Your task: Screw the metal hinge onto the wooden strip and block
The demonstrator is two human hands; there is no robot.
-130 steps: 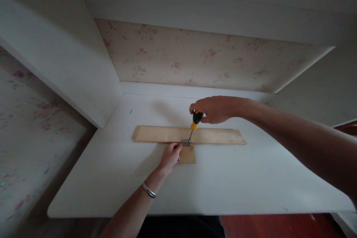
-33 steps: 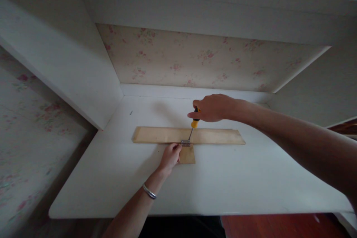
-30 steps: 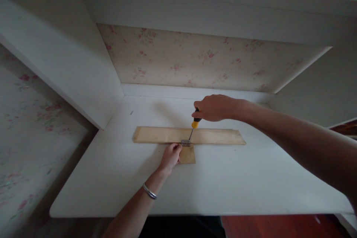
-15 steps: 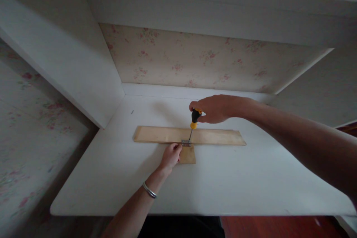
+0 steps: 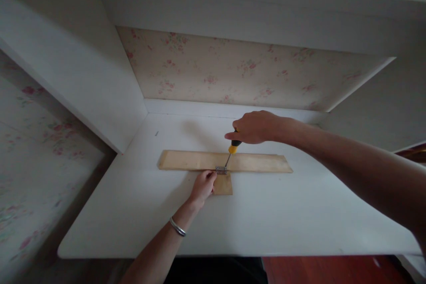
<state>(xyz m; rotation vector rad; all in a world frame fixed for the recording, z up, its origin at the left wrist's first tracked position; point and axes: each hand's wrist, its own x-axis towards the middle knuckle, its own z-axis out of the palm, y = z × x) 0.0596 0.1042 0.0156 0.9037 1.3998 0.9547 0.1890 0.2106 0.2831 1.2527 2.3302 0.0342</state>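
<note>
A long pale wooden board (image 5: pixel 186 160) lies crosswise on the white desk, and a short wooden piece (image 5: pixel 222 185) meets its near edge. Across the joint sits a small metal hinge (image 5: pixel 221 170). My right hand (image 5: pixel 256 127) is closed round the black-and-yellow handle of a screwdriver (image 5: pixel 234 144). The screwdriver leans, its tip down at the hinge's far right corner. At the left end of the hinge, my left hand (image 5: pixel 203 185) has its fingers pressed together beside the short piece. What those fingers pinch, if anything, is hidden.
The white desk (image 5: pixel 282 217) has a rounded front-left corner. A small dark screw-like object (image 5: pixel 156 133) lies at its back left. White side panels, an overhead ledge and a floral wall (image 5: pixel 209 66) enclose the back.
My right hand has turned on the screwdriver handle, its fingers now wrapped over the top. The left hand, boards and hinge keep their places, apart from a slight camera shift.
</note>
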